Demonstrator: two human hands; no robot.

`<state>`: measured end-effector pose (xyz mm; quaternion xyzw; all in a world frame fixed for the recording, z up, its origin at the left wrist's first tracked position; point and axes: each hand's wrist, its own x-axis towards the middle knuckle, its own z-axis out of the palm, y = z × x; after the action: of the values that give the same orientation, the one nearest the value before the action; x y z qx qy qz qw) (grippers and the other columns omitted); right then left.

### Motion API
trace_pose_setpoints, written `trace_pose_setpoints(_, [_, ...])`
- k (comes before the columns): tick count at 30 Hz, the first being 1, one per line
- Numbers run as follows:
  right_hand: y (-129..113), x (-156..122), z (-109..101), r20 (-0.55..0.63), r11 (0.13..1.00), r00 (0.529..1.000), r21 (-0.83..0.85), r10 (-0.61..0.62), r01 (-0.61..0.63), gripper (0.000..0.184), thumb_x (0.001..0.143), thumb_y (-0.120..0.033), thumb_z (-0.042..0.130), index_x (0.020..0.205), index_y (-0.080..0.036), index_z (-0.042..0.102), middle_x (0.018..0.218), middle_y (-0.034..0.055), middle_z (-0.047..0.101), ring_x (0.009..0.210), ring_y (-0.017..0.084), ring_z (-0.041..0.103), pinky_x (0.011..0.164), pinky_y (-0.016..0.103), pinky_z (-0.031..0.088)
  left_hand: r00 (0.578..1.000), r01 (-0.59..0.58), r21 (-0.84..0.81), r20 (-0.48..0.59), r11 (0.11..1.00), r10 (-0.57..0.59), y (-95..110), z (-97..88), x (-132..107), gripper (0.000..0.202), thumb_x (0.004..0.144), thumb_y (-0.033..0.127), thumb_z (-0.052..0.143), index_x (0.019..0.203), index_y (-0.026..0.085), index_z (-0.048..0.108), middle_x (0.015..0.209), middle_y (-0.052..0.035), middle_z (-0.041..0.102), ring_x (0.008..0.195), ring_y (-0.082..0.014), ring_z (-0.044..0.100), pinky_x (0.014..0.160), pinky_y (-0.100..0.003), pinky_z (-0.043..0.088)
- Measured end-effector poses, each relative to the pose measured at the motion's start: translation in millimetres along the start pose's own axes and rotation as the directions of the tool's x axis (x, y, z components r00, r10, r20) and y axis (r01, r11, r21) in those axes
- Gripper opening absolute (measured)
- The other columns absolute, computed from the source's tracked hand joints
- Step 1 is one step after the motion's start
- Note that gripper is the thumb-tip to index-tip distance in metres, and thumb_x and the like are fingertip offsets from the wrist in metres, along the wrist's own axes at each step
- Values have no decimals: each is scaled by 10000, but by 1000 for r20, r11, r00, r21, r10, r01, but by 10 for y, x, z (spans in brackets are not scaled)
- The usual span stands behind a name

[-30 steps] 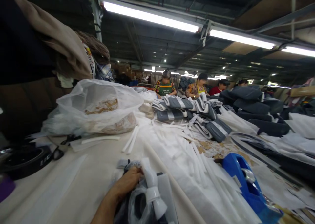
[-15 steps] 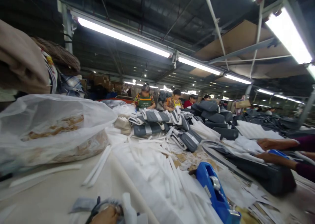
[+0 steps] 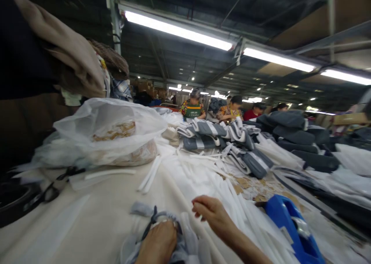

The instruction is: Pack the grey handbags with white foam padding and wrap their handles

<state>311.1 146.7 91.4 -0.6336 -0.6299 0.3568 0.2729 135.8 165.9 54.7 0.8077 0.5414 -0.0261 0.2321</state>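
Note:
At the bottom centre of the head view, my left hand [image 3: 160, 239] is closed on a bundle of grey-blue fabric [image 3: 181, 252] with a dark cord looped at its top. Its fingertips are hidden behind the knuckles. My right hand [image 3: 213, 213] hovers to the right of the bundle, above white strips, its fingers loosely bent and nothing visible in them. A padded white strip [image 3: 188, 227] stands up beside the bundle. Further right lies a blue tape dispenser [image 3: 282, 213] with a metal roller.
An open clear plastic bag [image 3: 145, 130] with brown scraps fills the left. White strips [image 3: 149, 175] lie on the cream-covered table [image 3: 113, 202]. Folded grey-and-white pieces [image 3: 203, 140] are stacked behind, beside dark grey pieces [image 3: 295, 136]. Co-workers [image 3: 194, 105] sit beyond.
The camera has turned left, so the scene sits further right. My right hand has come into view. More of my left hand and its bundle shows; a co-worker's hands at right have left the view.

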Motion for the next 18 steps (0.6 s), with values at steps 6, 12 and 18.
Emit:
trace_pose_setpoints(6, [-64,1020,494,198,982,979,-188,49,-11,110,871,-194,564,839,-127,645,723,3,626,715,147,612,673,280,478,998,57,-64,41,996,-55,17,-41,19,426,850,55,271,1053,33,644,1034,-256,657,1036,-330,621,883,-460,460])
trace_pose_setpoints(12, [-65,1365,971,160,910,980,-411,117,-42,226,835,-322,664,954,-137,611,1003,49,625,945,201,593,855,415,471,995,62,-116,88,991,-52,-19,18,81,411,843,76,298,1058,23,644,1037,-253,657,1039,-345,613,895,-461,466])
trace_pose_setpoints(18, [-29,1382,1005,198,919,964,-384,179,-92,186,881,-320,610,862,-135,621,874,14,635,798,154,614,738,335,514,995,55,-123,89,991,-44,-33,57,88,417,824,61,296,1069,17,632,1049,-268,644,1044,-357,602,897,-488,457])
